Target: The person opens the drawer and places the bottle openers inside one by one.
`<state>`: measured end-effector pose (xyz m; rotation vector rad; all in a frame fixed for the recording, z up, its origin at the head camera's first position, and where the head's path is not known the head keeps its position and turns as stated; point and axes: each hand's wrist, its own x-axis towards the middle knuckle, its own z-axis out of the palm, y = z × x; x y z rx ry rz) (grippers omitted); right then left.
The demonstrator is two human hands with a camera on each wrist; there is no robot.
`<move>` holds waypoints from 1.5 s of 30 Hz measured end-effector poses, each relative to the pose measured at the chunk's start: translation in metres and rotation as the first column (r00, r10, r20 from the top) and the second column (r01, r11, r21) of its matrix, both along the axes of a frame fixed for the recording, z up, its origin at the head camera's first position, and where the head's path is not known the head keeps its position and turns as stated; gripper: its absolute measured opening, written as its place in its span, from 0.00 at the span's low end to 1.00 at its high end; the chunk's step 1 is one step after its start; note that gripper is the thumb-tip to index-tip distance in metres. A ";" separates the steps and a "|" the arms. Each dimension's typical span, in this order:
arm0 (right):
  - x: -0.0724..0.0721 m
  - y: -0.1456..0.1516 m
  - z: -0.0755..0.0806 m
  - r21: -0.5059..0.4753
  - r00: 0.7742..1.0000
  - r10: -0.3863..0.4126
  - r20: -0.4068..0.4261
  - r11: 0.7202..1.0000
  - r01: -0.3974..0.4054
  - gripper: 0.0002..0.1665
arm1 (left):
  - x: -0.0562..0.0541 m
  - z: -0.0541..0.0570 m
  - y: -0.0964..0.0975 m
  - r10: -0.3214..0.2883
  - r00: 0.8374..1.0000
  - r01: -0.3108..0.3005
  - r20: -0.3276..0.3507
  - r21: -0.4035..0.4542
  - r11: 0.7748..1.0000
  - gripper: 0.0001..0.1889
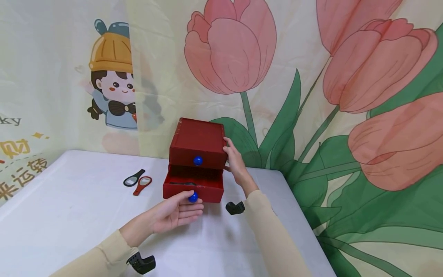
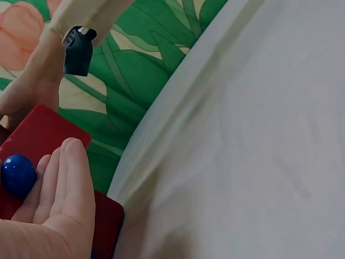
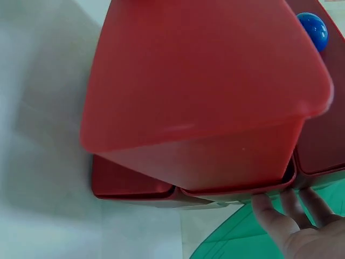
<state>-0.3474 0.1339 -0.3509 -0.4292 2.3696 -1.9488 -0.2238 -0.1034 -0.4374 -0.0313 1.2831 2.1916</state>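
Note:
A red drawer box [image 1: 199, 134] has its upper drawer closed, with a blue knob [image 1: 197, 161] on the front. Below that, a red drawer [image 1: 207, 195] is pulled out and has a dark object [image 1: 183, 183] inside. My left hand [image 1: 176, 213] holds this drawer's blue knob [image 2: 19, 175] between thumb and index finger, the other fingers stretched out beneath. The thumb is out of sight in the left wrist view. My right hand [image 1: 237, 163] rests its fingertips [image 3: 262, 203] against the box's right side, fingers fairly straight.
Left of the box, a black magnifying glass [image 1: 128, 184] and a red magnifying glass [image 1: 142, 184] lie on the white-covered table [image 1: 86, 204]. Another closed drawer [image 3: 126, 178] sits under the pulled-out one. A tulip-printed backdrop [image 1: 294, 88] hangs close behind.

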 end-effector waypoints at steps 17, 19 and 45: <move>-0.002 0.001 0.019 0.013 0.997 0.038 0.065 0.999 -0.039 0.31 | -0.016 0.001 -0.005 0.012 0.999 -0.012 -0.045 -0.007 1.000 0.38; -0.002 0.001 0.019 0.010 0.997 0.040 0.070 0.999 -0.041 0.31 | -0.017 0.001 -0.005 0.017 0.999 -0.017 -0.035 -0.010 1.000 0.37; -0.005 0.003 0.016 0.002 0.994 0.029 0.102 1.000 -0.030 0.29 | -0.041 -0.004 0.002 0.097 0.995 -0.097 -0.015 -0.029 0.995 0.35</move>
